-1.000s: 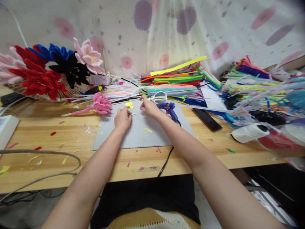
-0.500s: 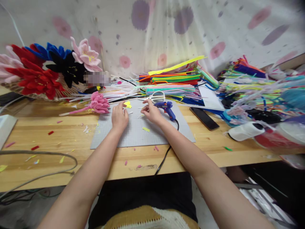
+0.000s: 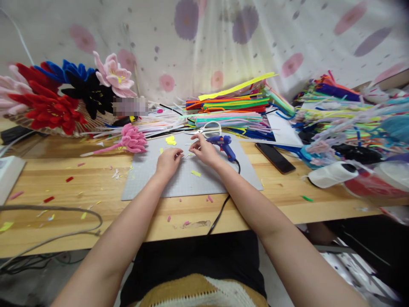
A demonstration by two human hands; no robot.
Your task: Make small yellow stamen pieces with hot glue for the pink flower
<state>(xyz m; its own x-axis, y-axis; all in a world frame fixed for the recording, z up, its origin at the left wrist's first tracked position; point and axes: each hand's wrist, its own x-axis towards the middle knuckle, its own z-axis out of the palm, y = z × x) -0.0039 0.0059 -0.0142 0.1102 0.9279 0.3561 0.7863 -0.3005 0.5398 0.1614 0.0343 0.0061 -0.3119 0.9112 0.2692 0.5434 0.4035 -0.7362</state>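
Observation:
Over the grey cutting mat [image 3: 150, 183], my left hand [image 3: 168, 163] is closed in a pinch, its fingertips turned toward the other hand. Opposite it, a short gap away, my right hand [image 3: 204, 151] has thumb and forefinger pressed together. What either pinch holds is too small to make out. A thin white strand [image 3: 188, 156] with a yellowish tip shows just below the right fingertips. Small yellow pieces [image 3: 171, 140] lie behind my left hand, and a yellow strip [image 3: 196, 173] lies in front. Beside my right hand rests a blue glue gun [image 3: 224, 146], with white-handled scissors [image 3: 211, 127] behind.
A pink pipe-cleaner flower [image 3: 132, 138] lies left of the mat, near a bunch of fuzzy flowers [image 3: 60, 111]. Bundles of coloured pipe cleaners [image 3: 233, 104] line the back. A phone [image 3: 275, 158] lies to the right. The black cord [image 3: 220, 213] crosses the table's front edge.
My left hand has moved right and slightly nearer to me, toward the right fingertips, uncovering the yellow pieces. The right hand stays almost where it was.

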